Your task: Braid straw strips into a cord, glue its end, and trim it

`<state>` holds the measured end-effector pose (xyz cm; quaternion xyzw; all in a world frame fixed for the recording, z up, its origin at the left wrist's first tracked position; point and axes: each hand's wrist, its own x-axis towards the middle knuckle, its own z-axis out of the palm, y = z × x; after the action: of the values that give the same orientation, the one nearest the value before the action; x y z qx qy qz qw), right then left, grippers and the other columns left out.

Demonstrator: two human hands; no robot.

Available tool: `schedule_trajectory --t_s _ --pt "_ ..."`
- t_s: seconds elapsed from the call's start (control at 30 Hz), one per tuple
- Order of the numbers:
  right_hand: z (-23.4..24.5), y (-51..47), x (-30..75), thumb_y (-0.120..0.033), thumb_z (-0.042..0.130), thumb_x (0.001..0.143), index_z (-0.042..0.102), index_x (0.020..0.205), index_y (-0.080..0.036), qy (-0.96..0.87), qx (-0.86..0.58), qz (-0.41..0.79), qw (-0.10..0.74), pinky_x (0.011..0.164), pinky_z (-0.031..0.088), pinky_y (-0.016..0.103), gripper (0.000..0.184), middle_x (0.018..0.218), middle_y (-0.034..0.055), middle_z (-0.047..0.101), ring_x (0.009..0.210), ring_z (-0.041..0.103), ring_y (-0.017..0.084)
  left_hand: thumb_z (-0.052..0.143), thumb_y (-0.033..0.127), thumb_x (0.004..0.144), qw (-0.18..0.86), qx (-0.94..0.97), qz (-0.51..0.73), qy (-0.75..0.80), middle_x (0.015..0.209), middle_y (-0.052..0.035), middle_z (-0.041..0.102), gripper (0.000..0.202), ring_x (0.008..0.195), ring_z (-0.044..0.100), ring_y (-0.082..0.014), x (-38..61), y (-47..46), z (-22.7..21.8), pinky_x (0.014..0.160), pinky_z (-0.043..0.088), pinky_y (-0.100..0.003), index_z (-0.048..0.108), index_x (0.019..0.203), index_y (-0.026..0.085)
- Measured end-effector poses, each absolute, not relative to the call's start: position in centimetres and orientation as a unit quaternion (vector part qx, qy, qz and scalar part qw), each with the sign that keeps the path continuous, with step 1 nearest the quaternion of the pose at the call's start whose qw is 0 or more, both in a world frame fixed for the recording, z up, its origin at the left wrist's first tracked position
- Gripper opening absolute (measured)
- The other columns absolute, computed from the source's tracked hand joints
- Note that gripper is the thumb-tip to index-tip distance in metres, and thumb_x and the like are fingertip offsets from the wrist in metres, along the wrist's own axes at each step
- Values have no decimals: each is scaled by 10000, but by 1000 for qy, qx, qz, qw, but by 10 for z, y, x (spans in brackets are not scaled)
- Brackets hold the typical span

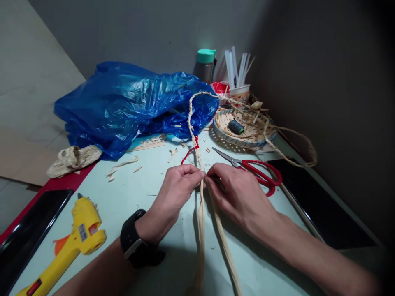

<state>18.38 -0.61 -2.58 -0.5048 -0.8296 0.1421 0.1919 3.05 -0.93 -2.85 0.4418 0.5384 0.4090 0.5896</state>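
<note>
A pale braided cord (pixel 190 119) of straw-like fibre runs from the back of the table down to my two hands. My left hand (pixel 182 185) pinches the cord where the braid ends, thumb and fingers pressed together. Close beside it, my right hand (pixel 236 191) is closed on one of the loose fibre strands (pixel 226 253). Another strand (pixel 201 234) hangs from under my left hand toward the table's near edge. A red string (pixel 189 155) lies by the braid. The fingertips partly hide where the strands meet.
Red-handled scissors (pixel 262 172) lie right of my hands. Behind them is a woven basket (pixel 222 137) with a dark thread spool (pixel 236 127). A blue plastic bag (pixel 123 102) fills the back left. A yellow glue gun (pixel 78 234) lies left; fibre scraps (pixel 123 164) are scattered about.
</note>
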Motion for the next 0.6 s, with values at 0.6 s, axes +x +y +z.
schedule_trajectory --t_s 0.6 --pt "-28 -3 187 -169 404 933 332 800 -230 -778 -535 276 179 528 262 268 163 636 -27 493 520 361 128 692 317 793 636 393 410 522 646 44 462 160 528 258 -60 30 -9 -34 476 182 -220 717 820 162"
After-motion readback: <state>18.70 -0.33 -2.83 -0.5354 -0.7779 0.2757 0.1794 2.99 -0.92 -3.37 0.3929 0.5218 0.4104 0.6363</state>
